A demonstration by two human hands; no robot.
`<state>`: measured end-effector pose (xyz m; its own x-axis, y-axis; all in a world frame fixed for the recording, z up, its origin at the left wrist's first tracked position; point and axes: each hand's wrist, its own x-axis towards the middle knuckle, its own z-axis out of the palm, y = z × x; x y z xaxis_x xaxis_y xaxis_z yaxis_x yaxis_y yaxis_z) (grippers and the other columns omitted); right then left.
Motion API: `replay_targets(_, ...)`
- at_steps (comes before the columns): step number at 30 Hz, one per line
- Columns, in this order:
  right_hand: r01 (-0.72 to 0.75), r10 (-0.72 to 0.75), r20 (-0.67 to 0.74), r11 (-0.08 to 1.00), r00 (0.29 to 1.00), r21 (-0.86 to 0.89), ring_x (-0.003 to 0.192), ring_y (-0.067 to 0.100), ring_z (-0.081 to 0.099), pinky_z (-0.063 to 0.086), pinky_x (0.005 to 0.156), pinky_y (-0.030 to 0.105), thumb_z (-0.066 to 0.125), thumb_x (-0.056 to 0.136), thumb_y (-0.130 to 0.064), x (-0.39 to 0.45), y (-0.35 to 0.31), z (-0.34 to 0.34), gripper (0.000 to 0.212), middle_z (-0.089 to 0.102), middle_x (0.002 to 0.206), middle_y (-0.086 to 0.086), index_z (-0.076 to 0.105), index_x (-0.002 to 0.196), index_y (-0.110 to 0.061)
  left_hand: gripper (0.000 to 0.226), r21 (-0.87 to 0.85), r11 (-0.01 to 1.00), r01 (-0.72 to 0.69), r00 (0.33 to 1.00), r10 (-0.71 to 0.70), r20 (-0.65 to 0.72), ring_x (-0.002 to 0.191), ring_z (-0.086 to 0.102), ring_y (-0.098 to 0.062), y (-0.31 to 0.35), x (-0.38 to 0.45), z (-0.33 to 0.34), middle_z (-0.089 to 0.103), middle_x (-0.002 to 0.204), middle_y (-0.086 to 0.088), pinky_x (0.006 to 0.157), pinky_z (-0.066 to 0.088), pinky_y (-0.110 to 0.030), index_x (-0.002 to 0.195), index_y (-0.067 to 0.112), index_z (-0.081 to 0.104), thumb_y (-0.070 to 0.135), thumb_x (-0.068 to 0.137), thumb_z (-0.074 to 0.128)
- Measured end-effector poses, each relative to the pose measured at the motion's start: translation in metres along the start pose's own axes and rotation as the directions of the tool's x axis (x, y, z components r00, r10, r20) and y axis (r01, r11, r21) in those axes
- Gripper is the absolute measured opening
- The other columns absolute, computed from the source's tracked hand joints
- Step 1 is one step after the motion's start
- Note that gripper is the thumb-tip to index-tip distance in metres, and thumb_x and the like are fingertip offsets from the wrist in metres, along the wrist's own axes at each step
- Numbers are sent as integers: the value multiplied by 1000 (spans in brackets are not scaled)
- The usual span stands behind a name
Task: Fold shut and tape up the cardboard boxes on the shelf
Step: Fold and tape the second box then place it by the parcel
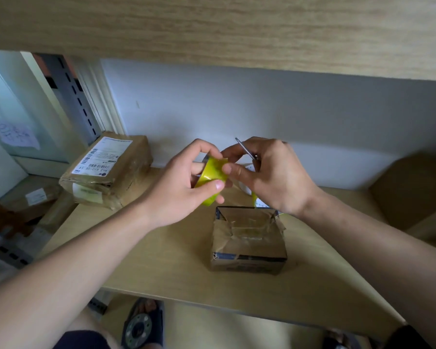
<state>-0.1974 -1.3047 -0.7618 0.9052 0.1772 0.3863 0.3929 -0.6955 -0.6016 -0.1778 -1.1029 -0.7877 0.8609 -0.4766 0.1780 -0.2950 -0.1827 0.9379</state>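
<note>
Step in hand: freeing the tape end, judged from the hands meeting at the roll above the small box.
Left hand (186, 182): curled round the yellow-green tape roll (212, 176), thumb on its near face, fingers through or behind it; held in the air over the middle of the shelf (161, 260).
Right hand (267, 177): thumb and forefinger pinch at the roll's upper edge, where the loose end seems to be; a thin metal tool (246, 149), perhaps scissors or a blade, is tucked in the same hand and points back toward the wall.
Small box (248, 240): sits just right of the shelf's middle, nearer the front edge; its flaps are folded down and crumpled, with old clear tape across them, and the back flap gapes a little.
Doing it well: keep the roll steady, peel the end straight so it does not split, and draw out enough to cross the whole seam before cutting; keep the metal tip away from the fingers.
Boxes counted: three on this shelf, namely the small box, a labelled parcel (108, 170) at the back left corner, and a larger carton (413, 195) at the right edge.
Tape rolls counted: one in hand; a second pale roll (258, 201) seems to lie behind the right wrist, mostly hidden.
Tools counted: one.
</note>
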Motion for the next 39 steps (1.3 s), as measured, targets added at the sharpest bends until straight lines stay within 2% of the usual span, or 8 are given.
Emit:
replay_targets(3, -43, 44, -16, 996, 999, 74, 66, -7, 59, 35, 61, 5, 82, 88, -29, -2, -1, -2, 15, 71, 73, -16, 79, 101, -21, 35, 48, 998, -36, 999, 36, -8, 74, 75, -32, 4, -1, 7, 74, 87, 0, 68, 57, -36, 117, 20, 47, 1, 96, 68)
replay_targets(7, -72, 82, -63, 987, 995, 146, 53, -13, 55, 36, 53, 3, 81, 88, -17, -3, 2, -5, 7, 53, 48, -33, 81, 94, -12, 48, 173, 981, -85, 996, 85, 7, 78, 76, -26, 12, -3, 11, 76, 94, 0, 82, 61, -49, 130, 32, 44, 8, 96, 69)
replay_targets(13, -71, 76, -96, 996, 992, 61, 55, -4, 55, 35, 54, 7, 69, 96, -14, -5, -1, -9, 14, 71, 77, -9, 73, 82, -17, 56, 291, 948, -126, 991, 132, -2, 77, 75, -18, 23, -2, 21, 74, 88, 6, 84, 60, -42, 138, 38, 40, 12, 97, 68)
replay_targets(20, -98, 94, -81, 994, 992, -52, 57, 7, 51, 35, 52, 17, 57, 101, -14, -7, 1, -5, 14, 59, 69, -3, 63, 88, -12, 61, 348, 926, -149, 988, 152, 19, 78, 75, -15, 25, 3, 28, 73, 87, -5, 80, 57, -38, 145, 36, 36, 10, 98, 65)
replay_targets(27, -116, 124, -152, 992, 981, 58, 60, -10, 55, 39, 60, 7, 69, 96, -17, -11, 4, -13, 7, 70, 84, -12, 74, 96, -22, 66, 336, 926, -173, 983, 183, 1, 79, 74, -16, 24, 6, 31, 73, 92, -1, 81, 56, -29, 150, 35, 33, 10, 99, 65)
replay_targets(32, -45, 45, -204, 999, 978, 6, 59, -12, 55, 36, 58, 3, 74, 91, -11, -15, 4, -15, 6, 74, 82, -5, 79, 89, -14, 73, 360, 915, -179, 983, 179, 35, 82, 72, -23, 20, 8, 33, 71, 91, -7, 79, 55, -40, 153, 43, 25, 14, 99, 64)
replay_targets(36, -6, -11, -166, 995, 986, -102, 59, 5, 54, 37, 56, 14, 69, 93, -17, -16, 13, -12, 12, 68, 75, -1, 70, 82, -14, 82, 413, 897, -160, 987, 154, 48, 116, 56, -13, 19, 8, 31, 68, 113, -4, 83, 43, -16, 156, 49, 18, 18, 98, 67)
replay_targets(39, 15, -33, -133, 992, 991, -129, 66, 14, 58, 45, 62, 30, 63, 96, -20, -19, 18, -11, 11, 66, 77, -1, 66, 86, -17, 85, 435, 884, -171, 985, 153, 76, 115, 55, -12, 20, 8, 31, 66, 113, -3, 84, 43, -19, 157, 49, 13, 19, 98, 67)
